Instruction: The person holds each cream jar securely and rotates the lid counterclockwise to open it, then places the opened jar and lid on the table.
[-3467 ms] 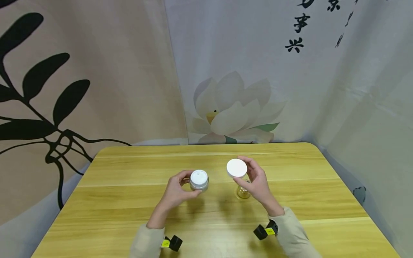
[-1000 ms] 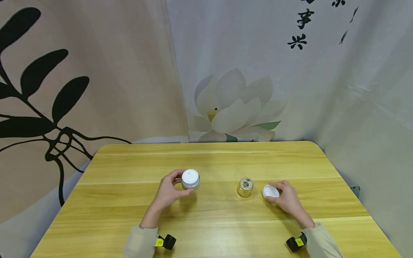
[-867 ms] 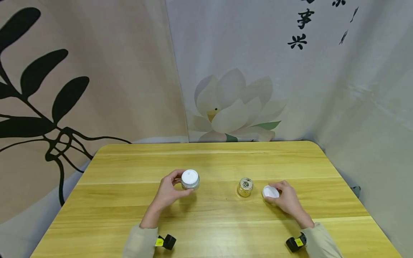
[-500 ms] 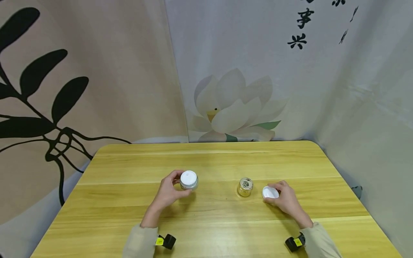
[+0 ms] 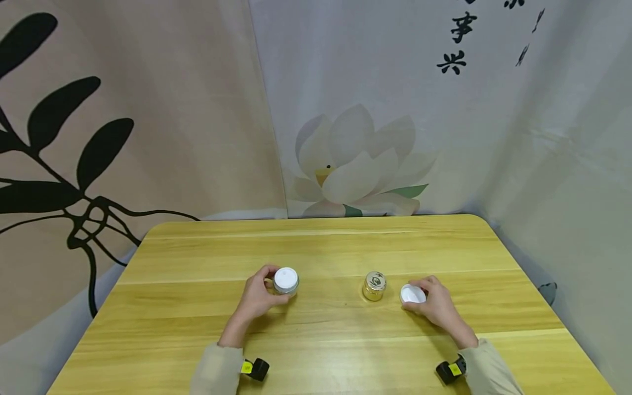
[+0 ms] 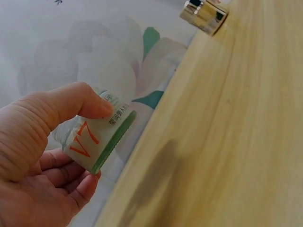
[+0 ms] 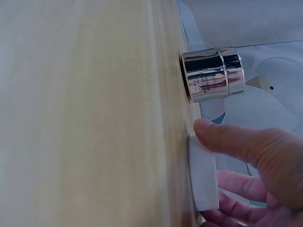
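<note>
A squat glass cream jar with a white top is held between the thumb and fingers of my left hand. Its label shows an orange "V7" in the left wrist view, where the jar is raised over the table and casts a shadow. Farther right, my right hand pinches a round white lid by its edge, hollow side up. From the right wrist view, the lid lies flat against the tabletop, thumb on its near rim. Between the hands stands a small shiny gold jar.
The wooden table has rounded far corners. Behind it hangs a cloth backdrop printed with a lotus, dark leaves and black characters. Both wrists carry a small black camera with a yellow tag.
My right hand has carried the white lid rightward and down to the table, uncovering the gold jar, and since stays there. My left hand has shifted left and lately lowered the cream jar slightly.
</note>
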